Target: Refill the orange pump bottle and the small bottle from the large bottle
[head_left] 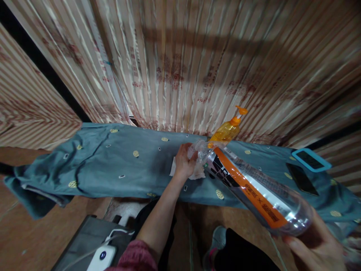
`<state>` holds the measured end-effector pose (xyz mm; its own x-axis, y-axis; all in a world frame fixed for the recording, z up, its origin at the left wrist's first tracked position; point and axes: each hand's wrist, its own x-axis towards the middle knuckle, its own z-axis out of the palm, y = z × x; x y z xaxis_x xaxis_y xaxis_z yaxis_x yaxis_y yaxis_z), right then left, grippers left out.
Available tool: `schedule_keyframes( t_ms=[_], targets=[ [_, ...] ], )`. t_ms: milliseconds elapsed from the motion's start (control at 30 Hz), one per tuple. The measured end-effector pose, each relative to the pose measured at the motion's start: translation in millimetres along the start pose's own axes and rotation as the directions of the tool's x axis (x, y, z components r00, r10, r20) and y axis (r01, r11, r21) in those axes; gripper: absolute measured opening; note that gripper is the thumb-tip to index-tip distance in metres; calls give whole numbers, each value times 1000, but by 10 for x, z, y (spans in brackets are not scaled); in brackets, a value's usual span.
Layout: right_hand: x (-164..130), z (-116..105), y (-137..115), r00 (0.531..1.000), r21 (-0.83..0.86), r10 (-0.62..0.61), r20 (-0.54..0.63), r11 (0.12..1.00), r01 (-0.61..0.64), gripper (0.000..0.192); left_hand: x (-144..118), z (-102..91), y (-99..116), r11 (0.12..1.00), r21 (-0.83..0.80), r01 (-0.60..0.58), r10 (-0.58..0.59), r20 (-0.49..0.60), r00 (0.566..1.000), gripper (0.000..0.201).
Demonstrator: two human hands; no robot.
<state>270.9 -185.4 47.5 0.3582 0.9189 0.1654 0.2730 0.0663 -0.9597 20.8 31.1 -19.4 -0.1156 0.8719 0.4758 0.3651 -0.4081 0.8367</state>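
Observation:
My right hand (pixel 313 244) grips the base of a clear plastic bottle (pixel 254 190) with an orange and white label, tilted so its mouth points away toward my left hand. My left hand (pixel 184 162) is at the bottle's mouth, closed around a white tissue (pixel 197 174) that rests on the blue-grey patterned cloth (pixel 113 165). Just behind the bottle's mouth stands an orange bottle with a flip cap (pixel 228 130).
The cloth covers a long surface in front of a pink striped curtain (pixel 183 64). A black phone (pixel 301 178) and a blue-framed device (pixel 311 159) lie at the right. A white power bank with cable (pixel 102 258) sits on a grey box below left.

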Motion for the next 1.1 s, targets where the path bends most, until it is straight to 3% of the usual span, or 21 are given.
schedule_keyframes(
  t_ms=[633,1100],
  targets=[
    [48,-74,58,995,-68,-83,48,994,86,78,-2,0,-37,999,-6,-52,52,7,999,25],
    [59,9,4,989,-51,-141,40,988,143,85,-2,3,-18,999,-15,-41,41,7,999,24]
  ],
)
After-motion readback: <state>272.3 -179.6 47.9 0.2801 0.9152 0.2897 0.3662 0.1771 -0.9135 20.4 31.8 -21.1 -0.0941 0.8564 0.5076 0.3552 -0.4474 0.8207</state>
